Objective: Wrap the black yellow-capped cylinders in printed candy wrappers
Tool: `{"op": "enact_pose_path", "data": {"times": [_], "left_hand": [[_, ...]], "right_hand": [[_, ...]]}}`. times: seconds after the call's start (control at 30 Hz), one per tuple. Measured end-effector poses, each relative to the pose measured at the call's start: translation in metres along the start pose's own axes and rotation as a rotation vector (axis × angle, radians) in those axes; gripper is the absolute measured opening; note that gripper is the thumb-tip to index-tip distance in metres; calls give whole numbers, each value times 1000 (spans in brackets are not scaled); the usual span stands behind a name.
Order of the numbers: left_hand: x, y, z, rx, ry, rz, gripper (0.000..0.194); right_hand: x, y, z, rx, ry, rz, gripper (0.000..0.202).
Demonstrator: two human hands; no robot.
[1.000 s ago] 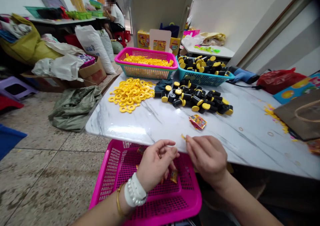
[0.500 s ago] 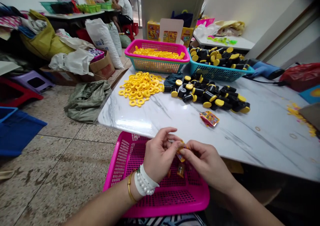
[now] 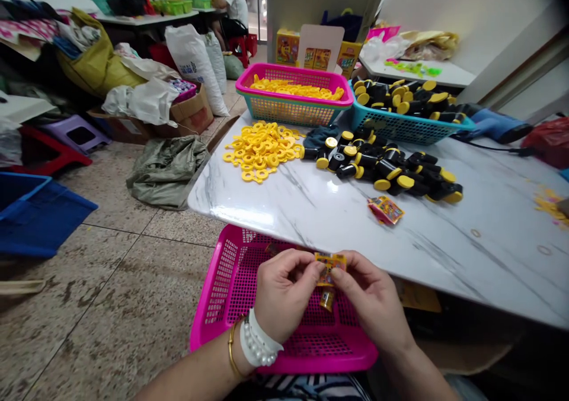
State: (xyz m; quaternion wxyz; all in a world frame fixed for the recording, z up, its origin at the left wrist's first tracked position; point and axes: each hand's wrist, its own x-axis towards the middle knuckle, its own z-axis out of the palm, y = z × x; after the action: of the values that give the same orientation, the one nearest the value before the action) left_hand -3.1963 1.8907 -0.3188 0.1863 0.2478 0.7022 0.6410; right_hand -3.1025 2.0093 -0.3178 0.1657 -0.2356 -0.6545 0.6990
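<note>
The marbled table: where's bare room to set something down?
Bare patches: front left, between the yellow rings and the near edge; right, between the red packet and yellow scraps, barring two thin loops. The back is crowded: black cylinders and baskets.

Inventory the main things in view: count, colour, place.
table: 1, white, centre
ring-shaped pieces: many, yellow, on table
cylinder basket: 1, teal, table's back
capped cylinders: many, black and yellow, basket, table
stacked baskets: 2, pink, teal, table's back
loose packet: 1, red and yellow, table's front
lower basket: 1, pink, below table edge
crate: 1, blue, floor left
printed packet: 1, yellow, above lower basket
left hand: 1, pinching printed packet
right hand: 1, pinching printed packet
</note>
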Motion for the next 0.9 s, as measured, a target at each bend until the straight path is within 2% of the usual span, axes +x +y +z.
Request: {"op": "enact_pose_path", "data": {"times": [0.07, 0.2, 0.37, 0.53, 0.67, 0.73, 0.83, 0.9], "left_hand": [[0, 0, -3, 5, -12, 4, 17], [-8, 6, -5, -68, 43, -2, 17], [-15, 12, -7, -18, 53, 101, 12], [-12, 11, -6, -23, 77, 116, 11], [-6, 4, -8, -102, 3, -43, 12], [-3, -1, -10, -127, -11, -95, 12], [1, -6, -13, -112, 77, -62, 10], [3, -6, -17, -76, 127, -33, 8]], "right_hand": [[0, 2, -1, -47, 30, -5, 29], [-1, 9, 1, -152, 184, -88, 37], [-4, 16, 7, -214, 216, -185, 32], [-5, 23, 8, -281, 184, -357, 21], [-3, 26, 10, -312, 163, -395, 12], [-2, 24, 10, -378, 110, -410, 13], [5, 15, 4, -509, 19, -467, 16], [12, 6, -7, -605, 19, -515, 12]]}}
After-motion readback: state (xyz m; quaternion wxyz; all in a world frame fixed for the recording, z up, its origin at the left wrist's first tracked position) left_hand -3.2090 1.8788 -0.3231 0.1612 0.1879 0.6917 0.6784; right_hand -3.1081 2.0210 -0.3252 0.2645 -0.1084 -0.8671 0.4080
